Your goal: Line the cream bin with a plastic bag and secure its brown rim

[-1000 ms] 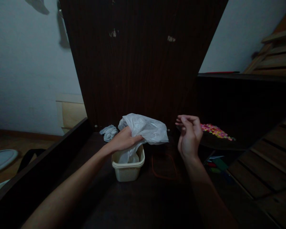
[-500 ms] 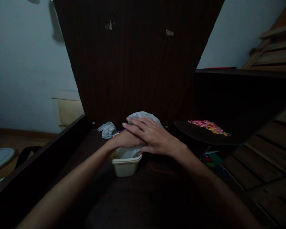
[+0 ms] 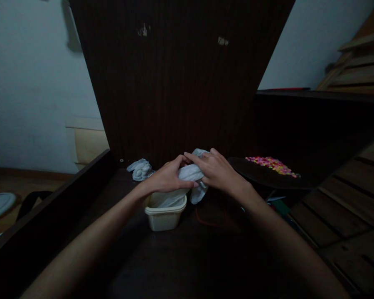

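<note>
Tub (image 3: 165,220), cream and ribbed down its side, stands upright on a dark tabletop (image 3: 162,261). Just above its right rim is a white plastic bag (image 3: 191,171), bunched and twisted between two hands. The left hand (image 3: 165,177), over the tub's back edge, has its thumb along the near side of the bag and its fingers curled over the far side. The right hand (image 3: 220,171), up and to the right of the tub, pinches the other end, its fingers reaching across toward the left ones; whether the fingertips touch, I cannot tell. A loose fold hangs below the right hand, beside the tub, and pale film lies inside the tub, seemingly joined to the held plastic.

Behind the tub to the left sits a second crumpled bag (image 3: 141,170). To the tub's right, a thin reddish-brown band (image 3: 207,224) shows faintly on the tabletop. Farther right and back from the tub, small pink, red and yellow pieces (image 3: 272,165) are spread on a dark shelf (image 3: 255,174). A tall brown panel (image 3: 180,91) rises behind the tub.
</note>
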Available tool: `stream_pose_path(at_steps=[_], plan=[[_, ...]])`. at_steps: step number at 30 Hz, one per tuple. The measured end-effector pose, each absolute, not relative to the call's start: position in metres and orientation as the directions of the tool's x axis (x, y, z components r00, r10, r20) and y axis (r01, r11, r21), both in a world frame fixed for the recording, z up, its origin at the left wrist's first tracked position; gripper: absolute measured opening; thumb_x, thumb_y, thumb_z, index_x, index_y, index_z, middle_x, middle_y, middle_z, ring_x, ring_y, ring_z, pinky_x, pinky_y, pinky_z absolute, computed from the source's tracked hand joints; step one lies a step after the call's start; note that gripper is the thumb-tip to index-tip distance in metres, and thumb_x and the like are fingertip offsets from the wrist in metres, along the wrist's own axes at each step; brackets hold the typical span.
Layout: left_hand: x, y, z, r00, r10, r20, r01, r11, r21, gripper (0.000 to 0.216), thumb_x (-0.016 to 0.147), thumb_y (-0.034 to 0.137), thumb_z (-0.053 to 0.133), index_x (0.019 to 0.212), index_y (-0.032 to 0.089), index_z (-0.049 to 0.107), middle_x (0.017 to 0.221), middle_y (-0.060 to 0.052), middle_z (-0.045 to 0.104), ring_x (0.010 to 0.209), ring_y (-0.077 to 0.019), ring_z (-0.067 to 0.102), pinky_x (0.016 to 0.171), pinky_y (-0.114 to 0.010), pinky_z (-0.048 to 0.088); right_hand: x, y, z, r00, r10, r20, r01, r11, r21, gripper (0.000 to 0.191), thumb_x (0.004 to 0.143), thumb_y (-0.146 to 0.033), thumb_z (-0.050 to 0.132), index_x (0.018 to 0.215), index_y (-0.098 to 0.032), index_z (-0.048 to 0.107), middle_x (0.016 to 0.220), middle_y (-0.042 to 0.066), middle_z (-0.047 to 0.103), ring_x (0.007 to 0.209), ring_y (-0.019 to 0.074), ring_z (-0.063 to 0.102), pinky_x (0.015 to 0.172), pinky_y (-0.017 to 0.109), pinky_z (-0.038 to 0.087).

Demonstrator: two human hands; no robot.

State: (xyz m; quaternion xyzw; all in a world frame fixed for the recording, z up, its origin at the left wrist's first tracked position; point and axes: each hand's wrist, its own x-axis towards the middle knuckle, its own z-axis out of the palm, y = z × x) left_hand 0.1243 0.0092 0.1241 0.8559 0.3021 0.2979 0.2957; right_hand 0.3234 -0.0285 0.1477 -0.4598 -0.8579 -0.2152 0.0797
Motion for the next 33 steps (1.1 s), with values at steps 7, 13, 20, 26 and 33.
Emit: stream_pose_path(at_steps=[7, 13, 20, 26, 33], plan=[[0.129, 0.013, 0.122, 0.602, 0.765, 0.229, 0.532, -0.598, 0.6, 0.06, 0.072, 0.037, 0.079, 0.124, 0.012, 0.061, 0.111, -0.014, 0.073, 0.102, -0.0352, 0.07, 0.09, -0.046, 0.054, 0.317, -0.031, 0.155, -0.571, 0.714, 0.406, 0.82, 0.47, 0.326, 0.044, 0.075, -0.006, 0.061, 0.118, -0.014, 0.069, 0.099, 0.014, 0.074, 0.102, 0.0306, 0.059, 0.089, 0.042, 0.038], [0.129, 0.021, 0.119, 0.619, 0.698, 0.36, 0.3, -0.633, 0.713, 0.042, 0.072, 0.019, 0.065, 0.114, 0.015, 0.064, 0.113, -0.01, 0.072, 0.101, -0.0279, 0.068, 0.093, -0.042, 0.053, 0.327, -0.031, 0.153, -0.627, 0.623, 0.469, 0.759, 0.625, 0.184, 0.055, 0.075, -0.015, 0.063, 0.13, -0.017, 0.065, 0.109, 0.011, 0.073, 0.113, 0.0321, 0.061, 0.115, 0.059, 0.033], [0.131, 0.021, 0.117, 0.582, 0.711, 0.395, -0.058, -0.448, 0.892, 0.072, 0.066, 0.02, 0.073, 0.132, 0.016, 0.044, 0.114, -0.01, 0.065, 0.097, -0.0231, 0.066, 0.084, -0.037, 0.054, 0.322, -0.032, 0.142, -0.549, 0.639, 0.538, 0.673, 0.72, -0.17, 0.095, 0.074, -0.009, 0.061, 0.161, -0.019, 0.025, 0.16, 0.015, 0.043, 0.144, 0.0303, 0.047, 0.12, 0.057, 0.035], [0.132, 0.013, 0.121, 0.62, 0.671, 0.408, -0.15, -0.408, 0.9, 0.082, 0.064, 0.017, 0.073, 0.137, 0.014, 0.036, 0.109, -0.008, 0.065, 0.091, -0.0201, 0.064, 0.079, -0.032, 0.052, 0.318, -0.023, 0.137, -0.527, 0.663, 0.532, 0.573, 0.74, -0.353, 0.108, 0.074, -0.008, 0.066, 0.164, -0.026, 0.009, 0.168, 0.016, 0.027, 0.152, 0.0306, 0.035, 0.117, 0.052, 0.04], [0.133, 0.015, 0.117, 0.596, 0.685, 0.419, -0.12, -0.44, 0.89, 0.066, 0.068, 0.017, 0.068, 0.13, 0.016, 0.046, 0.115, -0.009, 0.065, 0.097, -0.0207, 0.065, 0.082, -0.032, 0.052, 0.321, -0.013, 0.137, -0.446, 0.709, 0.546, 0.575, 0.695, -0.432, 0.1, 0.069, -0.001, 0.057, 0.161, -0.024, 0.022, 0.154, 0.015, 0.052, 0.135, 0.028, 0.057, 0.106, 0.047, 0.05]])
